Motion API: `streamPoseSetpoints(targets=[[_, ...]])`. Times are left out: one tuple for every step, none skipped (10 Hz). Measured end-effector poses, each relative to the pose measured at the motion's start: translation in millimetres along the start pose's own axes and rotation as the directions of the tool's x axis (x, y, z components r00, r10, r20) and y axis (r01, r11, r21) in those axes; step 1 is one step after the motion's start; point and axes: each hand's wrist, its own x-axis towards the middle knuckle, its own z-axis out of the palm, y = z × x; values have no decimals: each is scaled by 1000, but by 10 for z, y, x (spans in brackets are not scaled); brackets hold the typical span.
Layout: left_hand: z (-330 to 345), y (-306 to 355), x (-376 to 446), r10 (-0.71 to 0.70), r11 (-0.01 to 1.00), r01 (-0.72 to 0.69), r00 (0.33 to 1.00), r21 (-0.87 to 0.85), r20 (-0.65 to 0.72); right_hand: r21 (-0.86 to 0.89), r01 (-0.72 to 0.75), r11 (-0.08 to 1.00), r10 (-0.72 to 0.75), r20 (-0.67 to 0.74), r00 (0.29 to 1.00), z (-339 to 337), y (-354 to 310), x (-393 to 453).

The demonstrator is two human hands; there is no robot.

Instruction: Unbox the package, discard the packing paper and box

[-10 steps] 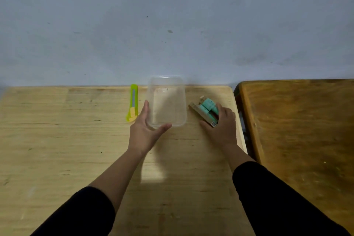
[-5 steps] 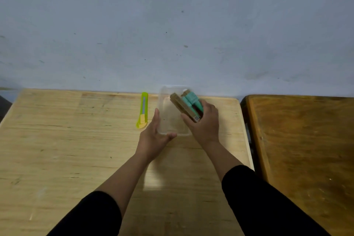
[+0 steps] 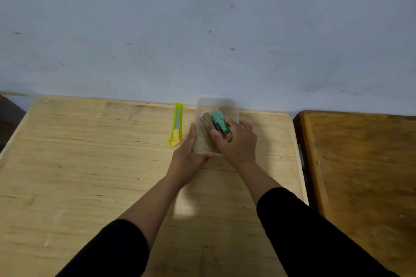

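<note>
A pale wooden table (image 3: 90, 175) stands against a scuffed grey-blue wall, with a darker wooden table (image 3: 360, 175) just beside it on the right. The left hand (image 3: 186, 155) cups the near left corner of a clear plastic container (image 3: 233, 108), fingers along its side and thumb along its near edge. The right hand (image 3: 236, 141) grips a bundle of teal items and brown cardboard (image 3: 215, 122), holding it inside the container. Left of the container, near the left hand's fingertips, a yellow-green utility knife (image 3: 176, 123) lies flat on the pale table. Both sleeves are black.
</note>
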Motion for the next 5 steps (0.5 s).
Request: streamPoseSetpoints(targets=[[-3, 31, -12, 0, 1000, 1, 1000, 21, -19, -18, 54, 998, -53, 15, 998, -1, 71, -80], [-43, 107, -35, 14, 997, -11, 999, 81, -34, -77, 129, 989, -127, 35, 991, -39, 139, -162], [-59, 158, -131, 36, 991, -27, 997, 132, -67, -150, 199, 969, -197, 23, 980, -83, 168, -324], [-151, 200, -149, 4, 994, 8, 994, 108, -107, -133, 201, 970, -212, -69, 975, -175, 127, -404], [-233, 91, -433, 31, 998, -25, 994, 60, -109, -35, 210, 977, -212, -133, 968, -203, 106, -786]])
